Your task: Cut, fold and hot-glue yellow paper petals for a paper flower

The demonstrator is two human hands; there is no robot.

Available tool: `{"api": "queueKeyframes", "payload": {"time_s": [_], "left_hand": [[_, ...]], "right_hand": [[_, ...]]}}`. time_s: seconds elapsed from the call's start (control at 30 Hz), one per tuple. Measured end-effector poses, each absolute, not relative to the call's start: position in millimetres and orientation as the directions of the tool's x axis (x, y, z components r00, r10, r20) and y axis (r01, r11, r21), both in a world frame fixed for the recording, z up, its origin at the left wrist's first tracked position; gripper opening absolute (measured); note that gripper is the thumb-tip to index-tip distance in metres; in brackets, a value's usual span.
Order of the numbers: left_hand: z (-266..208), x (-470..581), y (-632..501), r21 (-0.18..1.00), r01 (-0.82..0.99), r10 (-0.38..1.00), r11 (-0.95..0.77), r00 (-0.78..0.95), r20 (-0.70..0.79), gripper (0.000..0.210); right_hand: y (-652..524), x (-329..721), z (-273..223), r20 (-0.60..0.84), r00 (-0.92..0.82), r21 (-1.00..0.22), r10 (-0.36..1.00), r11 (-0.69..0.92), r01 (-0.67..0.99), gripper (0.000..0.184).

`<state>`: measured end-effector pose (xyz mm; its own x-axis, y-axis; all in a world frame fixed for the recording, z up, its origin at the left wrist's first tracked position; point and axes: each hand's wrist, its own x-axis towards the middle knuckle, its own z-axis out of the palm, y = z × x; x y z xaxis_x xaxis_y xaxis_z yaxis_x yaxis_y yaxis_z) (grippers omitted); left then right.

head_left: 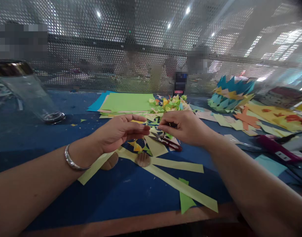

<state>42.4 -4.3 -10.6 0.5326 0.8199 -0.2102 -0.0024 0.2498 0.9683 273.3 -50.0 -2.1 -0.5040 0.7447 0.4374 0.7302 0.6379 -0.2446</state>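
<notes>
Perforated metal screen [91,62], one, standing behind a blue desk [67,194] with a reddish-brown near edge. Left hand [122,131], one: half open, fingers loosely curved, thumb by the forefinger; one silver bangle [73,161] at the wrist; whether it grips anything cannot be told at this blur. Right hand [185,126], one: thumb and forefinger closed in a pinch on one small blue strip [153,124], which lies between the two hands, above the desk. Scissors [174,145], one pair, dark red handles, resting on paper just below the hands. Long pale-yellow strips [177,183], three, fanned over the near part of the desk. Brown discs [143,160], two, among the strips. Green offcut [186,200], one, partly beneath the lowest strip. Lidded glass jar [34,90], one, far left. Paper stack [131,102], one, green sheet uppermost. Paper flowers [173,103], one heap, uncounted. Toothed paper ring [231,93], one. Orange cutout [246,118], one, near the ring.
</notes>
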Motion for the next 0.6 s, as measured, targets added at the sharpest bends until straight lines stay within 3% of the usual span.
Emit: {"api": "queueKeyframes", "payload": {"time_s": [0.2,0.3,0.43,0.6], "left_hand": [[-13.2,42.7,-3.5,0.962,-0.094,0.821,0.258,0.545,-0.167,0.018],[-13.8,42.5,-4.4,0.979,-0.048,0.825,0.196,0.549,-0.137,0.024],[-15.1,41.8,-5.4,0.997,0.047,0.828,-0.056,0.561,0.02,0.04],[-13.0,37.9,-6.8,0.906,0.179,0.77,-0.382,0.604,0.206,0.045]], "right_hand": [[-50.8,272.2,-2.1,0.425,-0.504,-0.242,0.752,0.631,0.737,0.014],[-51.3,272.6,-2.3,0.427,-0.503,-0.235,0.752,0.629,0.741,0.013],[-51.1,273.5,-3.6,0.425,-0.506,-0.225,0.751,0.629,0.744,0.015],[-50.9,273.0,-3.8,0.421,-0.502,-0.243,0.755,0.627,0.74,0.015]]}}
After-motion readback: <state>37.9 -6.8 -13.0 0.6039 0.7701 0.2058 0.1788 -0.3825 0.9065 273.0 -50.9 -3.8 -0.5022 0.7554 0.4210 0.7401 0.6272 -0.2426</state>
